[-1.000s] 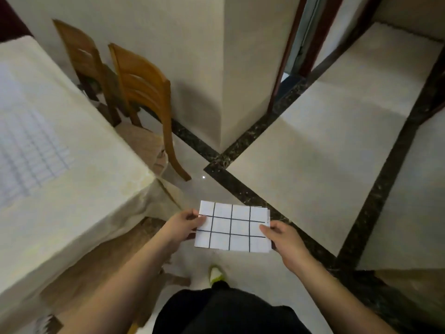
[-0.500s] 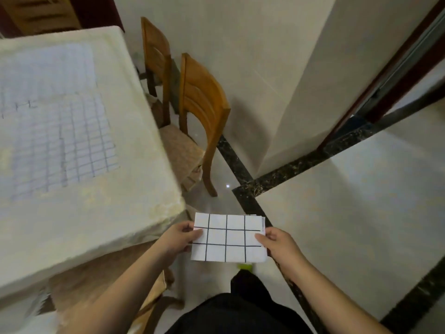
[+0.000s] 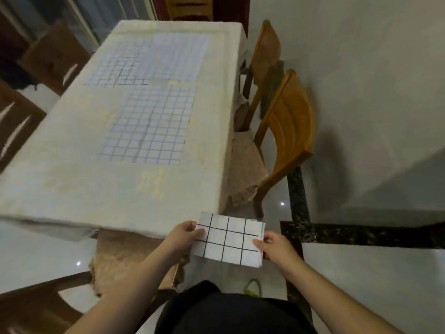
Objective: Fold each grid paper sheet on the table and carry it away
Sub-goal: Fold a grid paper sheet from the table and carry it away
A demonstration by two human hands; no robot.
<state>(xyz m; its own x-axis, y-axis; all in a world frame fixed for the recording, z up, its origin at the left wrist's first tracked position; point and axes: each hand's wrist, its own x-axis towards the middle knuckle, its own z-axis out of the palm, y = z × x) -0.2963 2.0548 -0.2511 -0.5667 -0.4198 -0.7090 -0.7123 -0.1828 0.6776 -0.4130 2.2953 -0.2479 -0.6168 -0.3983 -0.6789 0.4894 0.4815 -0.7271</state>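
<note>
Beside the table (image 3: pixel 72 189) and chairs (image 3: pixel 286 131), left hand (image 3: pixel 183 236) and right hand (image 3: pixel 277 247) pinch folded grid paper (image 3: pixel 228 239).

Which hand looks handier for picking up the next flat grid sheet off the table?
Probably the left hand. Both it and the right hand hold the folded sheet, but the table and its nearest flat sheet lie on the left side.
</note>
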